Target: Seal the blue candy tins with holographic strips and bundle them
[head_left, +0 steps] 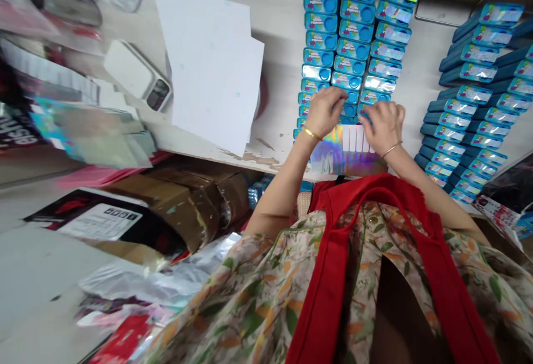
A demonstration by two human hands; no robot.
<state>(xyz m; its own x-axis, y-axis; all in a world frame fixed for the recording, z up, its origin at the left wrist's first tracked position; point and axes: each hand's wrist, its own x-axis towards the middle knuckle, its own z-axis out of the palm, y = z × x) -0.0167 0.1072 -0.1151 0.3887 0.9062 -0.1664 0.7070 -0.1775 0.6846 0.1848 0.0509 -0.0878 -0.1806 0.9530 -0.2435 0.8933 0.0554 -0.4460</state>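
My left hand (pixel 327 109) is over the near end of the rows of small blue boxes (pixel 353 47), its fingers bent in and its thumb close to them. To its right, my right hand (pixel 385 124) is curled, thumb and forefinger close together by a blue box. Anything between the fingertips of either hand is too small to make out. Below both hands lies a shiny rainbow sticker sheet (pixel 333 158) with a row of pale strips, at the table's near edge. The boxes carry colourful printed labels, and several have a shiny patch.
More blue boxes (pixel 470 103) stand in stacked rows at right. Left of the rows lie white paper sheets (pixel 212 69) and a white device with a dark display (pixel 137 75). Cardboard boxes (pixel 187 203) and plastic bags (pixel 166 280) sit below the table at left.
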